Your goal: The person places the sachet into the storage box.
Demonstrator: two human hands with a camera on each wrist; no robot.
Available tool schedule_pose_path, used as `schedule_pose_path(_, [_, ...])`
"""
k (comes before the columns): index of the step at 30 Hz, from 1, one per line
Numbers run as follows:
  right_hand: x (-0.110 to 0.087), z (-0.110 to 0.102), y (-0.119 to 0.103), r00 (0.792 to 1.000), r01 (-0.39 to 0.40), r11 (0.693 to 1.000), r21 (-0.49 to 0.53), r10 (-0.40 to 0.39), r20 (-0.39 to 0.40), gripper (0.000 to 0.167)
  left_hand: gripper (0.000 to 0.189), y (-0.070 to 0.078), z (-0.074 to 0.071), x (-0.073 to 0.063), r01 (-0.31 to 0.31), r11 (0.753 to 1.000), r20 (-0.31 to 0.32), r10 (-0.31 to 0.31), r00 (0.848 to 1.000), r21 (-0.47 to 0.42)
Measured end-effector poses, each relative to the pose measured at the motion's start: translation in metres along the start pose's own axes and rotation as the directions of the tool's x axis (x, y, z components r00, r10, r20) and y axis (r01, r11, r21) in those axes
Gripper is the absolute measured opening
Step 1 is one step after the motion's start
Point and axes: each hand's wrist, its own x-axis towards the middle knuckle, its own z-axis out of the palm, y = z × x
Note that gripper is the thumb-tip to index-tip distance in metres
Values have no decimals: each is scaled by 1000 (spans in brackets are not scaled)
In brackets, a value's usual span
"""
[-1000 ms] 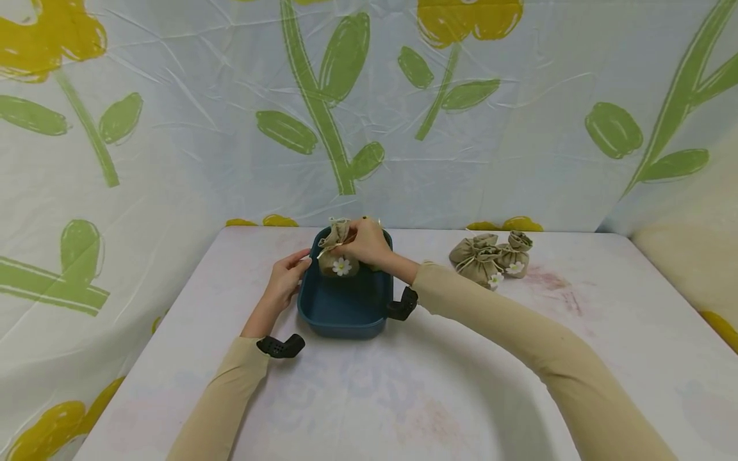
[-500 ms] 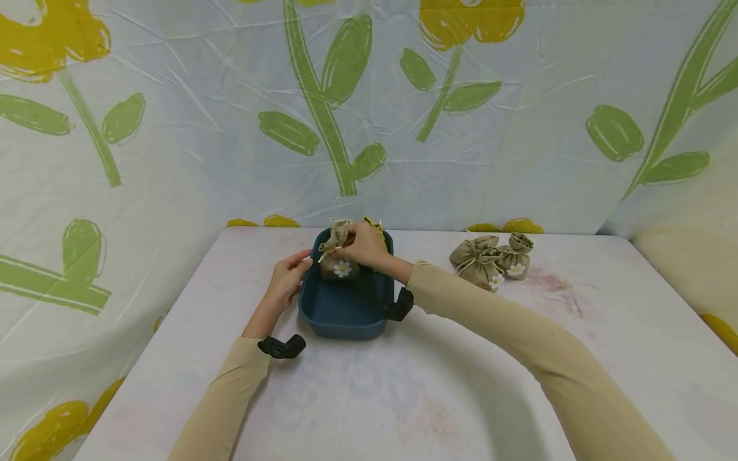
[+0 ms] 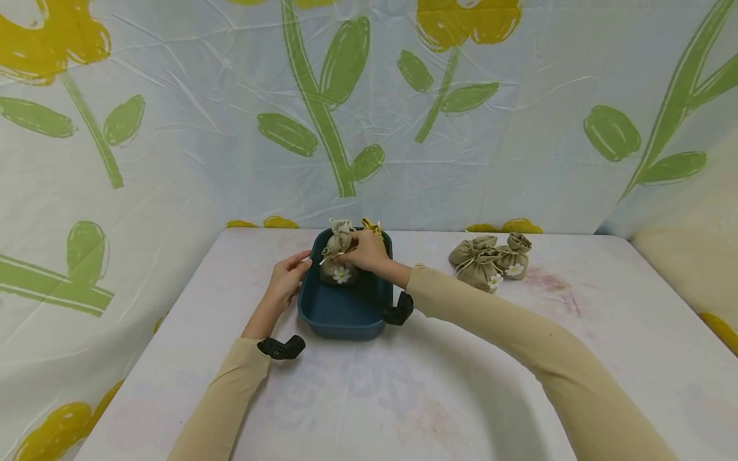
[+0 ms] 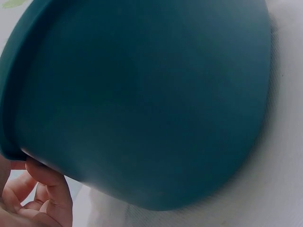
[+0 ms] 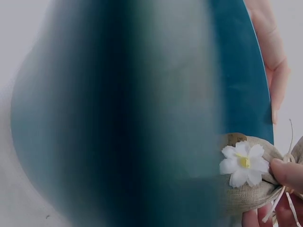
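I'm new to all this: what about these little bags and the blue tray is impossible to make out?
Head view: most of the yellow-edged thing, behind the right hand.
Head and right wrist views: anything inside the held bag, covered by its cloth.
Left wrist view: the inside of the blue tray, behind its outer wall.
Right wrist view: the bag's neck, cut off by the right edge; the tray's near wall, blurred.

Creased pale cloth (image 3: 536,147) hangs behind and left of the tabletop (image 3: 450,365): printed yellow blooms (image 3: 490,22), green stems (image 3: 311,83), green leaves (image 3: 346,61). Tabletop whitish; reddish smudge (image 3: 544,280) on right half, faint bluish markings (image 3: 371,381) nearer front. Beige surface (image 3: 692,237) along right side.
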Motion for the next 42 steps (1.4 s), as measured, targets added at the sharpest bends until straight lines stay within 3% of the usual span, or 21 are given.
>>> schedule_pose_path(9, [0,1,0,1000,-22,999,34,22,10,27,41,-1,1,1,-7,1000,-1,7,1000,-6])
schedule_pose_path(16, [-3,-8,-3,989,-48,994,100,33,144,21,41,-3,1,2,-9,1000,3,9,1000,-15])
schedule_pose_path(22, [-10,-26,-9,970,-89,983,160,50,236,55,41,-4,0,1,-9,1000,2,9,1000,-27])
schedule_pose_path(26, [-14,-37,-7,970,-67,982,176,23,242,55,41,-3,1,1,-9,1000,-1,9,1000,-25])
schedule_pose_path(35, [-23,-58,-1,965,-112,947,301,31,262,53,41,-2,1,0,-7,1000,-1,7,1000,-23])
schedule_pose_path(42, [-41,-78,2,979,-51,959,280,-7,205,51,42,-3,0,1,1,1000,4,-1,1000,-10])
